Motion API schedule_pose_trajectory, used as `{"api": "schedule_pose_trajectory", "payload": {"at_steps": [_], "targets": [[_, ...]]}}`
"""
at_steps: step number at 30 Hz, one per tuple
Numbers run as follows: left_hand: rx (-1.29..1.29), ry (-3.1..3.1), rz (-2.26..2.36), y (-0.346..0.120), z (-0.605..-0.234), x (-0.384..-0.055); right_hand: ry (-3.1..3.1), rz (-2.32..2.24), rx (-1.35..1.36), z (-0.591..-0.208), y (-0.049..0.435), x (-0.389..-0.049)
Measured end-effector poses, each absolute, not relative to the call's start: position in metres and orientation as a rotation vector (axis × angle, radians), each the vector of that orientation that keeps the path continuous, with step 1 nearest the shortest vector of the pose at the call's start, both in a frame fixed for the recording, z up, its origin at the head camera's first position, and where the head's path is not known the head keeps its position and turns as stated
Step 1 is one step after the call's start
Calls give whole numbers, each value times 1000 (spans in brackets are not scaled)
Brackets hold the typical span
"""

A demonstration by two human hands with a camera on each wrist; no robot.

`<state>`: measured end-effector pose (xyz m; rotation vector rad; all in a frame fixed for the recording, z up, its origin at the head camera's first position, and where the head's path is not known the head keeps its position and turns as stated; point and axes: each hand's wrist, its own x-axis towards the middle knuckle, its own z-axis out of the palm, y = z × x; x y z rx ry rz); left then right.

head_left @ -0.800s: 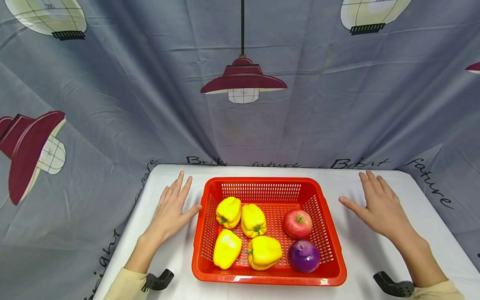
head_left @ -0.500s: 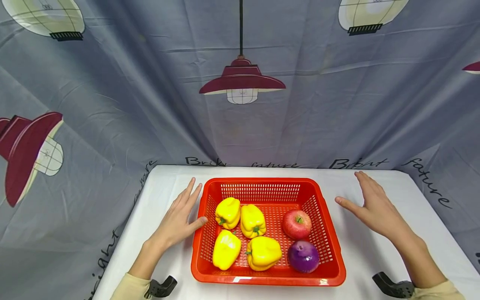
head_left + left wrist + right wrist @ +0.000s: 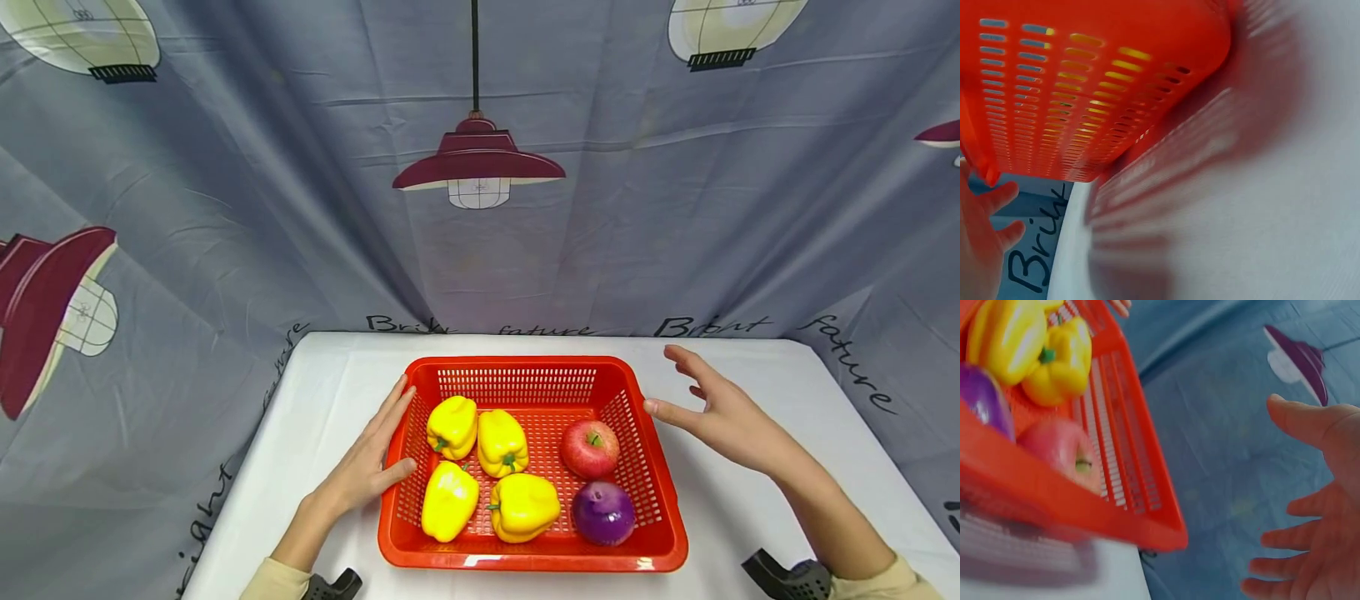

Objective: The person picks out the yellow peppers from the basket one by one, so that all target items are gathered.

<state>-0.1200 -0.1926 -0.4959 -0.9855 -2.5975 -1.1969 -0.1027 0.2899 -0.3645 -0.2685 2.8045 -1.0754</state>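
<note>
A red plastic basket with slotted walls stands on the white table. Inside it lie several yellow bell peppers on the left, a red apple at the right and a round purple vegetable in front of the apple. My left hand is at the basket's left rim, fingers extended and thumb over the edge. In the left wrist view its fingers show beside the slotted wall. My right hand hovers off the right rim, thumb tip close to it, fingers spread and holding nothing.
The white table extends around the basket on all sides. Behind it hangs a grey-blue cloth printed with lamps and lettering. A black wrist mount sits on the right forearm, and another on the left.
Both hands have moved inward toward the basket, the left reaching its left rim and the right nearing its right rim. The basket and its contents keep their arrangement; the view has shifted slightly.
</note>
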Motion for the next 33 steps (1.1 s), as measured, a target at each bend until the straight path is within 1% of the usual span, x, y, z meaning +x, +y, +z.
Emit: {"api": "schedule_pose_trajectory", "payload": {"at_steps": [7, 15, 19, 28, 33], "targets": [[-1024, -2533, -1320, -190, -503, -120, 2675, -1197, -395, -364, 270, -104], [-971, -2520, -1420, -190, -507, -115, 2480, -1311, -497, -398, 241, -117], [-968, -2511, -1441, -189, -509, -115, 2427, -1328, -537, -408, 229, -123], [-960, -2471, -1505, -186, -514, -117, 2280, -1391, -524, -417, 209, -139], [-953, -2443, -1546, -185, -515, -117, 2208, -1407, -563, -425, 197, -148]]}}
